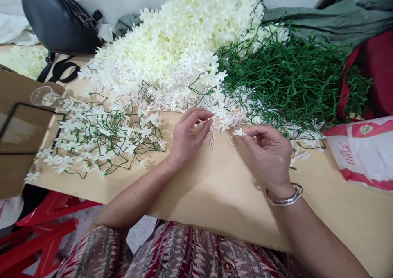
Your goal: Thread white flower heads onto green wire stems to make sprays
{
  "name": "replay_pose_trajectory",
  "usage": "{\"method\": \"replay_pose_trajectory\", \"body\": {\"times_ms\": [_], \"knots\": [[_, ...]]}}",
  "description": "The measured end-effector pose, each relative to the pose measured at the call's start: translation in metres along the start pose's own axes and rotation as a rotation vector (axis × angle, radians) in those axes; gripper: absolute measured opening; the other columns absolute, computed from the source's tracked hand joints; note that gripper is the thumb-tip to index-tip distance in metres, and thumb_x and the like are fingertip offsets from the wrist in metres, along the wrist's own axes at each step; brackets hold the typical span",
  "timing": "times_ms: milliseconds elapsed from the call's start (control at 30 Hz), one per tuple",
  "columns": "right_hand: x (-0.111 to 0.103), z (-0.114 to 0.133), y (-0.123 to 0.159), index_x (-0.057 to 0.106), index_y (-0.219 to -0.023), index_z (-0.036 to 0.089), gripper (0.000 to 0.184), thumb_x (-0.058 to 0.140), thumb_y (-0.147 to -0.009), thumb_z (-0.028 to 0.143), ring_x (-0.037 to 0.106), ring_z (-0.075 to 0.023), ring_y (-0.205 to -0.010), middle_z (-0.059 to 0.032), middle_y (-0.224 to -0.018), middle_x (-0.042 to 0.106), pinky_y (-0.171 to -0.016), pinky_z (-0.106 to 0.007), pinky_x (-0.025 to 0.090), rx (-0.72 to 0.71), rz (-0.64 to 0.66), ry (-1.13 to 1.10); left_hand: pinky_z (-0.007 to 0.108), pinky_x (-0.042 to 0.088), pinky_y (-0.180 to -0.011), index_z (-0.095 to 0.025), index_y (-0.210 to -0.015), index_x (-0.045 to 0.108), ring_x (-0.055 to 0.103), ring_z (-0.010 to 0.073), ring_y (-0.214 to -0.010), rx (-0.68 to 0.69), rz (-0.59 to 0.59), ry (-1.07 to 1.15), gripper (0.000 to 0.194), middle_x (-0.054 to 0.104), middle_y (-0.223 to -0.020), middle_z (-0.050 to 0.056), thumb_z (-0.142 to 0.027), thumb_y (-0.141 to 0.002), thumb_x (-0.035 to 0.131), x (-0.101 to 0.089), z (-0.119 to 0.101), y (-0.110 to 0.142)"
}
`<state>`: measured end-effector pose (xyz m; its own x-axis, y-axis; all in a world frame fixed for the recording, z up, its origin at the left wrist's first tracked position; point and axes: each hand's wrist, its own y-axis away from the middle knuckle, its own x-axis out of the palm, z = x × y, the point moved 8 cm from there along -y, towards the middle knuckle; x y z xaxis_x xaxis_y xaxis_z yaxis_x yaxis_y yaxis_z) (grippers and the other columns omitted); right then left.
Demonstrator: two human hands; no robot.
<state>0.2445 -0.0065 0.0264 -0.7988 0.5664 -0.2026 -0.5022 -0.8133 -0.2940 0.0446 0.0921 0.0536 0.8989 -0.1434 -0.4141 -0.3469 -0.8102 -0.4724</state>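
My right hand (pixel 270 153) pinches a small white artificial flower (pixel 238 133) between thumb and fingertips, over the near edge of the pile. To its left, my left hand (pixel 192 132) is raised with fingers curved and a small gap between thumb and index tip; I see nothing in it. Just beyond both hands lie thin white flower stamens (pixel 190 79). Behind these rises a large heap of loose cream-white petals (pixel 181 36). Green plastic stems (pixel 294 77) are piled at the right. Left of my left hand are green stems with white flowers fitted on them (pixel 104 134).
A black bag (pixel 61 20) stands at the back left. A cardboard box (pixel 24 147) and a clear plastic cup (pixel 46 97) sit at the left. On the right are a pink-and-white packet (pixel 365 153) and a red bag (pixel 376 73). Red stools (pixel 46 229) stand below the table (pixel 211 188).
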Motion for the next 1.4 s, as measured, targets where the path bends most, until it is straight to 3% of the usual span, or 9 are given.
{"method": "replay_pose_trajectory", "body": {"times_ms": [233,400,667,833,1000,1133,1267,1400], "knots": [[-0.008,-0.019,-0.008,0.076,-0.088,0.026,0.009,0.084,-0.087,0.03,0.064,-0.0221,-0.07,-0.0015,-0.08,0.073,-0.066,-0.039,0.051,0.051,0.029,-0.045,0.039,0.056,-0.103,-0.027,-0.109,0.077,0.07,0.0253,-0.113,0.066,0.004,-0.195,0.012,0.074,-0.12,0.009,-0.026,-0.1,0.07,-0.018,0.009,-0.015],[0.003,-0.019,-0.005,0.074,-0.095,0.028,0.007,0.08,-0.092,0.03,0.073,-0.0256,-0.087,-0.0044,-0.094,0.078,-0.082,-0.044,0.059,0.042,0.127,-0.142,0.036,0.056,-0.101,-0.025,-0.111,0.076,0.071,0.0231,-0.114,0.036,-0.078,-0.34,0.013,0.075,-0.12,0.008,-0.025,-0.102,0.067,-0.036,0.014,-0.006],[0.028,0.014,0.019,0.073,-0.096,0.027,0.007,0.07,-0.098,0.021,0.075,-0.0204,-0.083,-0.0014,-0.09,0.079,-0.076,-0.034,0.058,-0.179,0.414,-0.002,0.037,0.053,-0.103,-0.022,-0.119,0.07,0.071,0.0232,-0.118,0.122,-0.016,-0.536,0.017,0.075,-0.124,0.008,-0.026,-0.107,0.059,-0.022,0.01,0.0],[0.052,0.01,0.033,0.073,-0.093,0.026,0.01,0.066,-0.098,0.021,0.07,-0.0175,-0.071,-0.0013,-0.083,0.076,-0.065,-0.03,0.054,-0.13,0.597,-0.005,0.037,0.052,-0.099,-0.02,-0.126,0.067,0.069,0.025,-0.117,0.138,0.108,-0.61,0.024,0.073,-0.127,0.011,-0.032,-0.11,0.053,-0.015,0.014,-0.017],[0.035,-0.016,0.013,0.072,-0.091,0.024,0.004,0.072,-0.094,0.027,0.064,-0.0165,-0.069,0.0002,-0.08,0.072,-0.063,-0.029,0.051,0.032,0.412,-0.042,0.036,0.051,-0.1,-0.018,-0.128,0.064,0.068,0.0246,-0.118,0.093,0.159,-0.603,0.024,0.071,-0.127,0.012,-0.026,-0.108,0.053,0.001,0.017,-0.027],[0.016,-0.03,-0.001,0.07,-0.092,0.025,0.009,0.074,-0.095,0.032,0.064,-0.0188,-0.076,-0.001,-0.083,0.07,-0.068,-0.032,0.052,0.073,0.256,-0.067,0.04,0.048,-0.106,-0.018,-0.134,0.061,0.066,0.0267,-0.123,0.068,0.26,-0.649,0.028,0.07,-0.133,0.012,-0.025,-0.108,0.053,0.032,0.015,-0.015],[0.013,-0.033,-0.004,0.071,-0.091,0.026,0.008,0.078,-0.092,0.03,0.066,-0.0194,-0.079,-0.0011,-0.086,0.071,-0.075,-0.033,0.054,0.078,0.209,-0.095,0.042,0.043,-0.11,-0.02,-0.132,0.064,0.066,0.0271,-0.127,0.132,0.341,-0.661,0.026,0.072,-0.137,0.012,-0.027,-0.11,0.053,0.055,0.011,0.004],[0.018,-0.035,-0.003,0.072,-0.092,0.026,0.009,0.079,-0.09,0.03,0.067,-0.0193,-0.081,-0.0011,-0.087,0.072,-0.077,-0.034,0.055,0.106,0.205,-0.112,0.042,0.043,-0.111,-0.02,-0.129,0.065,0.067,0.0253,-0.128,0.178,0.358,-0.603,0.024,0.074,-0.138,0.011,-0.027,-0.11,0.053,0.057,0.014,0.009]]}}
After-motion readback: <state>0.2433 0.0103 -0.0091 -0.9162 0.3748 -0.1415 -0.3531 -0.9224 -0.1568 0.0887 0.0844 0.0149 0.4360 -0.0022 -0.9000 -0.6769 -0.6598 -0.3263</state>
